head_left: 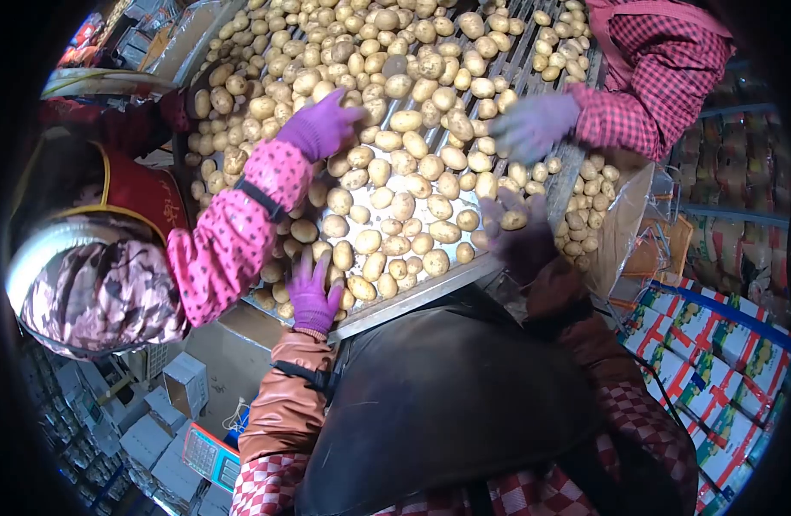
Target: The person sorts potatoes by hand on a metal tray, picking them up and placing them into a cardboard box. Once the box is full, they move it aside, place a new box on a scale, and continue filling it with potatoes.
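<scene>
I'm seeing left hand [313,297] resting fingers apart on potatoes [395,185]; right hand [520,232] is closing on one; co-workers' gloved hands [322,127] are crowding the tray [412,297].

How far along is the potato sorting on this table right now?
Done: a side pile of potatoes lies beside the table at right. In hand: the left hand rests on potatoes at the near edge, the right hand holds a potato; two co-workers' gloved hands reach in too. Left: the table is covered with potatoes almost throughout.
</scene>
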`<state>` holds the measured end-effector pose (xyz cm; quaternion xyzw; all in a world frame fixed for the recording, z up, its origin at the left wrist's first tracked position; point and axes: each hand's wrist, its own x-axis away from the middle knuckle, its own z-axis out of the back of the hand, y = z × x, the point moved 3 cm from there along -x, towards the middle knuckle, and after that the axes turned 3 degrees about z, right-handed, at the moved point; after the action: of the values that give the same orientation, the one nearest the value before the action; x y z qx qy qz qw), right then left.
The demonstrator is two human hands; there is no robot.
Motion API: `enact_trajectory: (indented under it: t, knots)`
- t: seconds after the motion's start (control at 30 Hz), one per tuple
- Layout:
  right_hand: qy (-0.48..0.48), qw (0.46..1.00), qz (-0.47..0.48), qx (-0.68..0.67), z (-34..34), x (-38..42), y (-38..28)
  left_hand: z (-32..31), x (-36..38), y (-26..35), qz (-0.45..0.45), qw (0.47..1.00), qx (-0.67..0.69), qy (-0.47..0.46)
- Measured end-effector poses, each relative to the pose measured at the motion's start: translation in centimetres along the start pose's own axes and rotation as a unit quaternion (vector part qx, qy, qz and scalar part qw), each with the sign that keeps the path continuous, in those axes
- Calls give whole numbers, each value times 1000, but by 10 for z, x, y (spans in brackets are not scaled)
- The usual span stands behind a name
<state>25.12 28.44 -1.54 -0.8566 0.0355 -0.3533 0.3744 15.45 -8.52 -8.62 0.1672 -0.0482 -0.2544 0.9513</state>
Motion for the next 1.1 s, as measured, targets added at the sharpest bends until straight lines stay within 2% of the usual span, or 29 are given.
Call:
enact_trajectory:
  t: [0.07,0.1,0.13,0.2,0.23,0.3,0.33,0.37,0.4,0.43,0.5,0.57,0.6,0.63,0.67,0.7,0.8,0.87,0.93,0.97,1.03,1.07,1.1]
  knots:
    - [18,990,-10,-141,11,4,-21,1,1,-3,-12,999,26,32]
    - [-13,995,-8,-94,38,-7,-17,2,1,-4,-18,998,40,49]
    - [-45,998,-3,-46,64,-17,-13,28,-20,19,0,994,86,-74]
    - [-31,983,-21,182,57,0,-39,30,-33,61,-123,989,82,-10]
    - [-11,971,-27,237,48,5,-48,21,-40,75,-152,985,73,-45]
    - [-28,944,71,320,68,-10,-32,7,-50,97,-229,969,49,-78]
    - [-37,925,119,360,83,-23,-18,-1,-60,97,-251,964,37,-82]
    - [-79,856,196,471,94,-33,-2,-13,-71,93,-274,958,26,-85]
    - [-58,805,209,552,91,-40,8,-26,-84,88,-296,951,15,-89]
    - [-36,746,218,627,78,-47,22,-39,-101,70,-256,957,-36,-128]
    - [-28,718,200,667,56,-64,34,-22,-108,40,-200,973,-102,-57]
    - [-51,786,143,600,45,-79,35,-2,-106,21,-174,978,-118,-8]
    - [-52,857,125,497,46,-72,32,10,-101,16,-161,980,-117,10]
    - [-53,914,106,388,45,-57,25,7,-90,0,-139,989,-18,48]
    - [-55,957,85,272,44,-42,18,9,-74,-12,-114,993,5,42]
    - [-28,971,21,235,51,-31,10,8,-56,-19,-70,997,0,36]
    - [14,973,29,229,78,10,-1,3,-9,-41,-50,999,-16,-15]
    - [33,953,87,288,99,32,6,3,4,-40,-24,999,38,-19]
    - [48,963,104,242,108,49,19,6,-3,-26,-22,997,45,-60]
    - [54,980,94,165,112,56,27,7,-7,-14,-22,995,50,-82]
    - [94,993,10,-67,129,66,37,2,-12,21,-78,993,0,-88]
    - [88,987,84,108,135,70,37,1,-16,35,-93,989,-22,-109]
    - [80,944,150,281,138,76,40,0,-19,44,-111,984,-50,-130]
